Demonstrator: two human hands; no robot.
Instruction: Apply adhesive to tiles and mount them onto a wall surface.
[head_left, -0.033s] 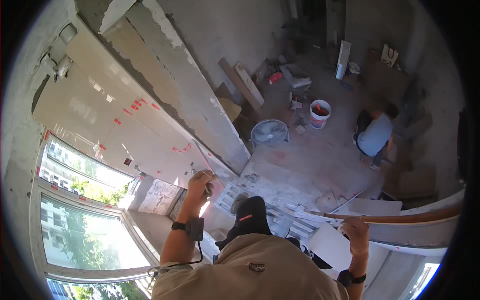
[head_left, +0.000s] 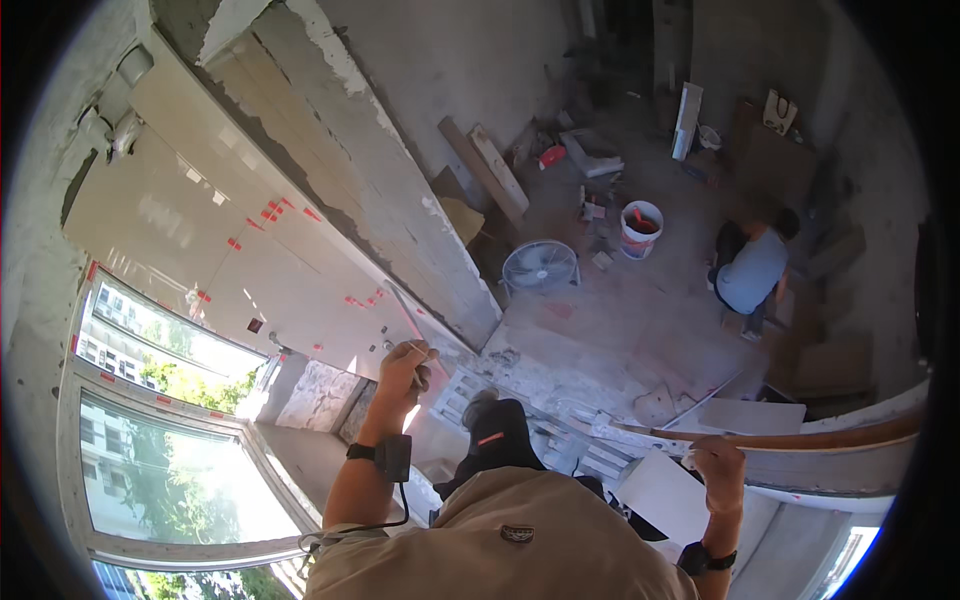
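My left hand [head_left: 405, 368] is raised in front of the tiled wall, its fingers curled closed. A thin pale thing shows at those fingertips, too small to name. On the other side, my right hand [head_left: 718, 466] is closed too, beside a white flat panel [head_left: 662, 495] and just below a curved wooden edge [head_left: 800, 438]. A small whitish bit shows by its fingertips; I cannot make out what it is. Both wrists wear dark straps, and a black box with a cable sits on the left one.
Below me lies a slatted platform [head_left: 590, 458]. A floor fan [head_left: 541, 266], a white bucket [head_left: 641, 228] and leaning boards [head_left: 485, 170] stand farther off. Another person [head_left: 752, 268] sits low at the right. Windows [head_left: 185, 465] and a tiled wall [head_left: 240, 240] with red spacers are at my left.
My right hand has shifted slightly to the right, with its fingers drawn in a little more. The left hand has barely moved.
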